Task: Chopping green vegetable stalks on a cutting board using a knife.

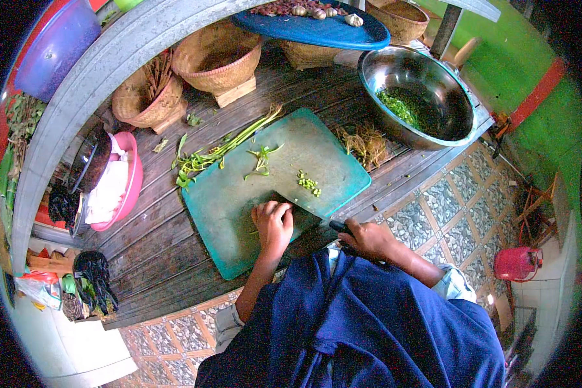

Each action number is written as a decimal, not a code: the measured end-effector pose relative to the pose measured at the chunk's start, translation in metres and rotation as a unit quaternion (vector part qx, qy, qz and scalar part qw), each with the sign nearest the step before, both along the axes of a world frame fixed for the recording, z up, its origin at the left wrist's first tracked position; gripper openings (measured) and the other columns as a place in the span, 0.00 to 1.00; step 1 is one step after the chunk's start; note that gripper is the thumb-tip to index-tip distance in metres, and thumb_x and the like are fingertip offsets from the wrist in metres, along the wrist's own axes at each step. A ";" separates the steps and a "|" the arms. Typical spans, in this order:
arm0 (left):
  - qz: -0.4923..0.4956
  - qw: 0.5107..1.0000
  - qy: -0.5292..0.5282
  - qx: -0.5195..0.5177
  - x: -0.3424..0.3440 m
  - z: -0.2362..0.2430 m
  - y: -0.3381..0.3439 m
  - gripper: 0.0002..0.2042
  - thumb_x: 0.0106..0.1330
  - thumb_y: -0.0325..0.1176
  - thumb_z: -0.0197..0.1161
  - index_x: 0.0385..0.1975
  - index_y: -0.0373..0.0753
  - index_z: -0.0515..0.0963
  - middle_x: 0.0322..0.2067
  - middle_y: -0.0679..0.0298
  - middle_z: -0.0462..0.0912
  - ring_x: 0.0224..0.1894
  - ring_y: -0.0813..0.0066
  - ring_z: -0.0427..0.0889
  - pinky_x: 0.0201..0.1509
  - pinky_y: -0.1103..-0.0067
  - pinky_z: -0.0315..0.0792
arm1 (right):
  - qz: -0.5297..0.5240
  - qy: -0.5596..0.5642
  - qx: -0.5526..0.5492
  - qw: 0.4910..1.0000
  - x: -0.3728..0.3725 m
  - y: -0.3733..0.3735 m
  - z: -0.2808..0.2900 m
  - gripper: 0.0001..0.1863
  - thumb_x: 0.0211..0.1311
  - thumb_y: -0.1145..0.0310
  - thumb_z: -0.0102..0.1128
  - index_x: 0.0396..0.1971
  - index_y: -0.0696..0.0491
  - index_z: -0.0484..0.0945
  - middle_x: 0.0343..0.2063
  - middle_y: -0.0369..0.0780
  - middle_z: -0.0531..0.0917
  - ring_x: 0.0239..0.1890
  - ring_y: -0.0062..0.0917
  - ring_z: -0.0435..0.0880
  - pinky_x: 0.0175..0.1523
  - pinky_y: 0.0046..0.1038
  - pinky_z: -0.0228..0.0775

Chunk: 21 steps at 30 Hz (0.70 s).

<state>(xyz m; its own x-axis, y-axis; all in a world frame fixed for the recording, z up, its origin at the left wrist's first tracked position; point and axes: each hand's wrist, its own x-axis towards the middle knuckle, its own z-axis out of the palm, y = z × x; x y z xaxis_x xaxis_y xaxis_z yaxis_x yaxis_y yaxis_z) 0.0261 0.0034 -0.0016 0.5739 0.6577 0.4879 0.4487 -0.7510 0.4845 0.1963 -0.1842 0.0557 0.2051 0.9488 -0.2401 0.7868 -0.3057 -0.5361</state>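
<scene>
A green-rimmed cutting board [226, 187] lies on the wooden table. My right hand [368, 240] is wrapped round the black handle of a knife [304, 205], whose blade reaches left over the board's near side. Beside the blade, my left hand [273, 223] rests on the board with its fingers curled under; whatever they hold is hidden. Just beyond the blade sits a small pile of chopped green pieces [309, 183]. A leafy green sprig [262, 160] lies farther back on the board. Long green stems [239, 139] with leaves stretch along its far left edge.
A steel bowl [456, 97] with chopped greens stands at the right, near a heap of dry roots [363, 145]. Woven baskets [216, 55] line the back below a blue tray [291, 24] of garlic and shallots. A pink basin [132, 184] stands at left.
</scene>
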 end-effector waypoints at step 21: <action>0.024 0.999 0.035 0.007 0.000 0.000 0.000 0.04 0.52 0.32 0.62 0.26 0.43 0.75 0.29 0.63 0.76 0.39 0.59 0.72 0.51 0.62 0.61 | -0.002 0.019 -0.018 1.000 -0.005 0.004 0.021 0.22 0.65 0.49 0.48 0.42 0.56 0.64 0.22 0.58 0.79 0.26 0.56 0.79 0.30 0.53 0.70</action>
